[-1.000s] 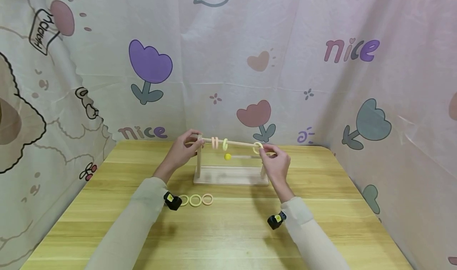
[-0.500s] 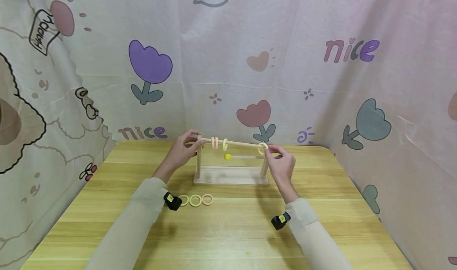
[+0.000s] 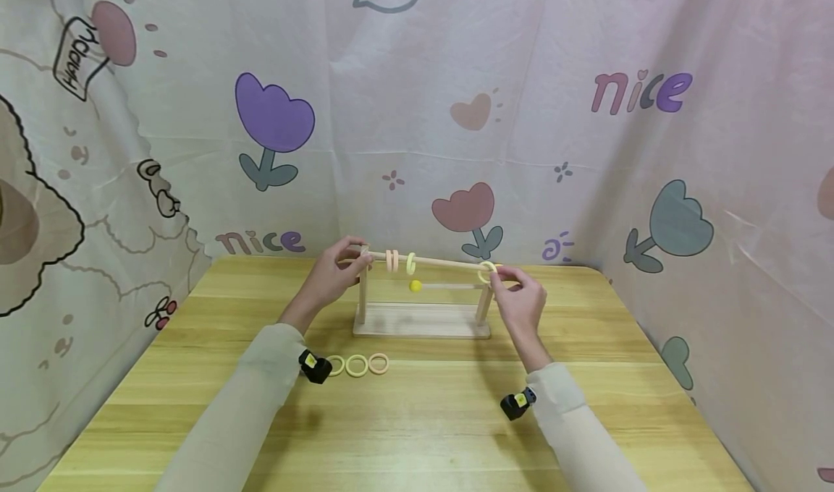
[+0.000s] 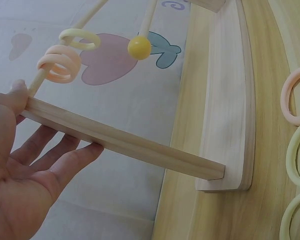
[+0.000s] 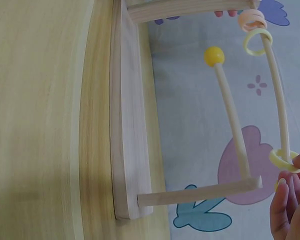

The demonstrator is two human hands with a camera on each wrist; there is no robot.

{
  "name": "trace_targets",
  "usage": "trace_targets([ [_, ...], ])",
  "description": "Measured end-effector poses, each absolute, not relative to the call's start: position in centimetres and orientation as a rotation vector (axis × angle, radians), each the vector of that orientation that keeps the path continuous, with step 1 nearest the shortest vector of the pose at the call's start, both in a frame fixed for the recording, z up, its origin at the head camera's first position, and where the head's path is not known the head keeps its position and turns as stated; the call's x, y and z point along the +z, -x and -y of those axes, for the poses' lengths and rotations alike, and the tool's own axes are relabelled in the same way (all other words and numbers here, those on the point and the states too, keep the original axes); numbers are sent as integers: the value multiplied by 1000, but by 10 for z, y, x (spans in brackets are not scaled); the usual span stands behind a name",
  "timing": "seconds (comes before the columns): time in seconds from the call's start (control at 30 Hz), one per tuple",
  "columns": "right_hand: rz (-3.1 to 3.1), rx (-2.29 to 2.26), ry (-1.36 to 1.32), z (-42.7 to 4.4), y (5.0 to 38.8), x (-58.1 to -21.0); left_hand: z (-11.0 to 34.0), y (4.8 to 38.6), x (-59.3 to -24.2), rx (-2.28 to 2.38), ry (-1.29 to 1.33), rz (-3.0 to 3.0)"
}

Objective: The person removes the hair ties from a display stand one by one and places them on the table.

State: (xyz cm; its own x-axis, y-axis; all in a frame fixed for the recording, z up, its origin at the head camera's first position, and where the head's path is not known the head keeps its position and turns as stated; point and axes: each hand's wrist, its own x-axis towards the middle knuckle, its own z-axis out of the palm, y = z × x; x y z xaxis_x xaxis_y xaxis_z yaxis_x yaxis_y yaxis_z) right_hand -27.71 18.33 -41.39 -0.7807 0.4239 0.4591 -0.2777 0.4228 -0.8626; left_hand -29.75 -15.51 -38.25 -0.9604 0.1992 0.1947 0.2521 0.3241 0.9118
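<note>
A wooden stand (image 3: 422,321) has two posts and two horizontal rods. My left hand (image 3: 334,273) grips the top of the left post (image 4: 125,137), thumb near the rod and fingers against the post's far side. Near that post, two pink rings (image 4: 60,64) and a pale green ring (image 4: 80,39) hang on the upper rod (image 5: 276,85). My right hand (image 3: 521,300) pinches a yellow ring (image 5: 284,160) at the rod's right end, which lies at the ring's opening. Fingers partly hide this end. The lower rod (image 5: 232,115) carries a yellow ball (image 5: 214,56) and joins the right post (image 5: 200,194).
On the wooden table (image 3: 417,420), a yellow ring (image 3: 336,365), a green ring (image 3: 356,365) and a pink ring (image 3: 378,364) lie in a row in front of the stand, beside the left wrist's black camera (image 3: 316,367). A printed cloth (image 3: 391,116) hangs behind.
My right hand has moved right with the yellow ring, along the upper rod to its right end, uncovering the right post. The left hand, the stand and the other rings have stayed put.
</note>
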Motion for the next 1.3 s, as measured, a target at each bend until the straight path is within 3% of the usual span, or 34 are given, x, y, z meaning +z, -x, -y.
trace_targets([
  [1.3,2003,1446,185,-206,283,-417,156,298,-384,-1726,439,2521],
])
